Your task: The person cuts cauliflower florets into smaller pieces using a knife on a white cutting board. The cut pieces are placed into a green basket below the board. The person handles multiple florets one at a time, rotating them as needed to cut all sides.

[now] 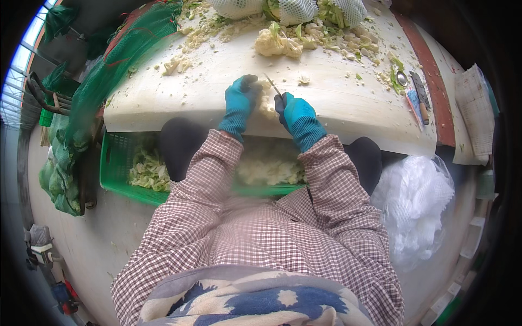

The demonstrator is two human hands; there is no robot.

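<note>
Both hands wear blue gloves with dark palms and fingers. My left hand (240, 100) is at the near part of the white-covered table (195, 91), closed around the left side of a piece of cauliflower (267, 102), which is blurred. My right hand (297, 114) grips a small knife (272, 84), its blade pointing up and to the left beside the cauliflower; the handle is hidden in my fingers. Farther back on the table lies a larger cauliflower piece (271, 42) among crumbs and leaves. Below the table edge, cut white florets (271, 171) lie in a green crate.
Net-wrapped cauliflowers (297, 11) stand at the back. Green netting (122, 53) drapes over the table's left side. A cleaver (420, 91) and a round metal object (402, 78) lie at the right. A green crate (142, 194) holds leaf trimmings. A bag of white foam nets (414, 203) is at the right.
</note>
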